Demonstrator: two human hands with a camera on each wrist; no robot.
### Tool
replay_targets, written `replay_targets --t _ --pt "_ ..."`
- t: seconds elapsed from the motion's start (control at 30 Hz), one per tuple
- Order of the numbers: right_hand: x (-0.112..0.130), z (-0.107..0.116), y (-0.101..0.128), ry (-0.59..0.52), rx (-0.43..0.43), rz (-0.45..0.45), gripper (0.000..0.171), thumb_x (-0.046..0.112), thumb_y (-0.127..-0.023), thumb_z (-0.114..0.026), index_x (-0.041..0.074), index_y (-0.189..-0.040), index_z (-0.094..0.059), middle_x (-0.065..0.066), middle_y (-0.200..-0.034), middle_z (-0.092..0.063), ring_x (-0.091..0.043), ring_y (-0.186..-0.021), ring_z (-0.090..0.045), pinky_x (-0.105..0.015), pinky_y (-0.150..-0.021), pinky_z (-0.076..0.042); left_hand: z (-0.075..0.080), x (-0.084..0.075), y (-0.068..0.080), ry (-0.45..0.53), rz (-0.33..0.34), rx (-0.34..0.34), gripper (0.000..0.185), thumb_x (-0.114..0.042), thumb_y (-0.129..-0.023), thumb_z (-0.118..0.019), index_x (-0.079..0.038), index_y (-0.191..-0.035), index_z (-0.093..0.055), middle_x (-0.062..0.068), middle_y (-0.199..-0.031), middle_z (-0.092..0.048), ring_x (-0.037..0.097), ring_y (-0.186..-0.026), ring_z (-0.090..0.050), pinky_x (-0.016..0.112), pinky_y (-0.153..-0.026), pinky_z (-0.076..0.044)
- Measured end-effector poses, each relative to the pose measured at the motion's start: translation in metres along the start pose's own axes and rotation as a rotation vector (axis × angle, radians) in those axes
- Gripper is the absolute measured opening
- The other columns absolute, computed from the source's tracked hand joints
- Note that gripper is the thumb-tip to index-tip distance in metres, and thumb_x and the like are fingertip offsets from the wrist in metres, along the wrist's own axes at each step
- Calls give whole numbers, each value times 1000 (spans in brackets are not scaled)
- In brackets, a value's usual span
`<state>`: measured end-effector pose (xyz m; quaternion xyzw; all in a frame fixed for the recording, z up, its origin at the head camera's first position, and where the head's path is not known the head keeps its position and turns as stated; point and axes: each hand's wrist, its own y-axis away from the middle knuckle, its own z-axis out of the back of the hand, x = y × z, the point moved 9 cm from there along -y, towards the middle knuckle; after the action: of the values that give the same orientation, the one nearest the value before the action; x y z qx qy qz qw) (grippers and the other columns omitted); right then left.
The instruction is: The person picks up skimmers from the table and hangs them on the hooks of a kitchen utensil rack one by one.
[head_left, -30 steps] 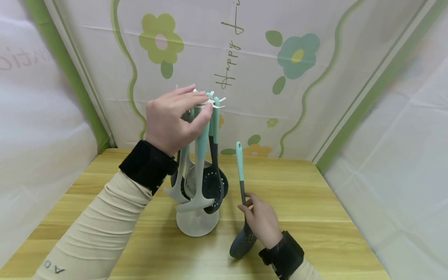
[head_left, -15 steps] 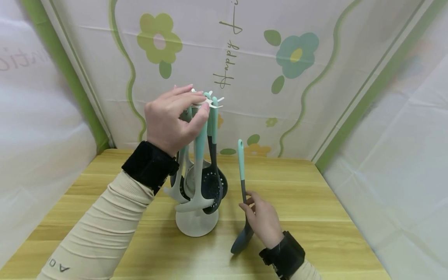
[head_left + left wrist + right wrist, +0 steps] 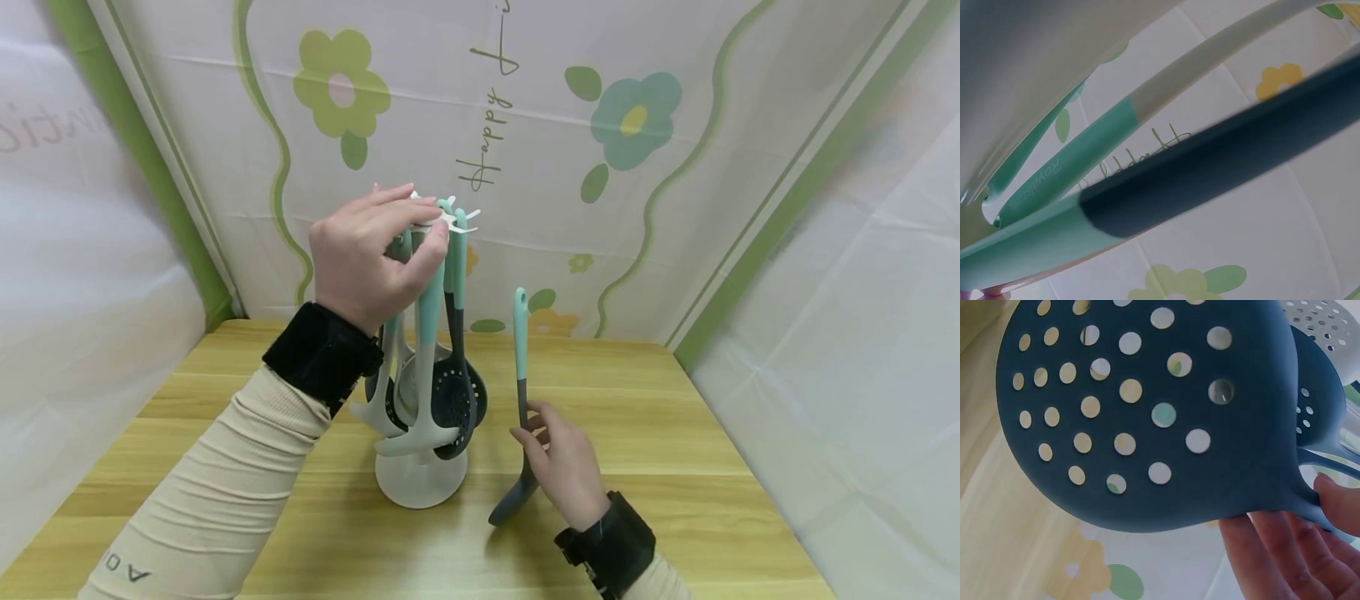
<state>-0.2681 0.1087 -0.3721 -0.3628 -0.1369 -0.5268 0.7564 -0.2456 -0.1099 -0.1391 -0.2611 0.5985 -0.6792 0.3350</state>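
Note:
My left hand [image 3: 367, 254] holds the top of a white utensil rack [image 3: 420, 482], its fingers lying over the hooks and the thumb at the near side. Several utensils with mint handles hang there, among them a pale grey utensil [image 3: 426, 400] and a dark perforated utensil [image 3: 453, 408]. To the right of the rack, my right hand [image 3: 566, 471] pinches the dark shaft of a skimmer [image 3: 521, 337] between thumb and fingers, mint handle upward. Up close in the right wrist view, the perforated bowl of the skimmer [image 3: 1247, 469] hides part of the rack's utensils.
The rack stands on a wood-grain table [image 3: 637, 417]. Behind it hangs a white cloth [image 3: 540, 50] printed with flowers and lettering, and white cloth walls rise on both sides. In the left wrist view, a mint-and-dark handle [image 3: 1222, 150] crosses close to the camera.
My right hand has raised the skimmer slightly and turned it, so its bowl now shows edge-on and its handle stands more upright. The left hand stays on the rack top.

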Motion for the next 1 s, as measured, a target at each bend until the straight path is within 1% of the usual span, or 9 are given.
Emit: replay_targets --t 0.37,0.57,0.77,1.0 --pt "13 7 -1 -25 -45 58 33 11 -88 -71 2 -119 -64 -8 -89 -73 -12 -69 -69 -19 -59 -55 0 -1 0 4 -7 -1 38 -28 -89 -52 -3 -87 -80 13 -87 -77 31 -96 -75 49 -89 -58" --pt "25 10 -1 -36 -47 99 30 11 -89 -71 3 -117 -64 -8 -89 -72 -13 -69 -69 -17 -59 -54 1 -1 0 0 -6 -5 39 -29 -89 -51 -3 -86 -80 14 -86 -77 31 -95 -75 50 -89 -57" --pt "32 13 -1 -47 -44 108 31 10 -89 -71 3 -118 -64 -8 -90 -72 -13 -70 -69 -15 -59 -54 2 0 1 0 0 -14 39 -29 -88 -51 -4 -85 -80 13 -85 -77 31 -94 -75 50 -88 -58" --pt "38 18 -2 -65 -61 126 30 8 -88 -71 3 -117 -64 -8 -88 -72 -13 -69 -69 -15 -59 -54 2 0 1 1 -2 -19 41 -31 -88 -50 -3 -84 -80 13 -84 -77 32 -93 -75 50 -87 -58"
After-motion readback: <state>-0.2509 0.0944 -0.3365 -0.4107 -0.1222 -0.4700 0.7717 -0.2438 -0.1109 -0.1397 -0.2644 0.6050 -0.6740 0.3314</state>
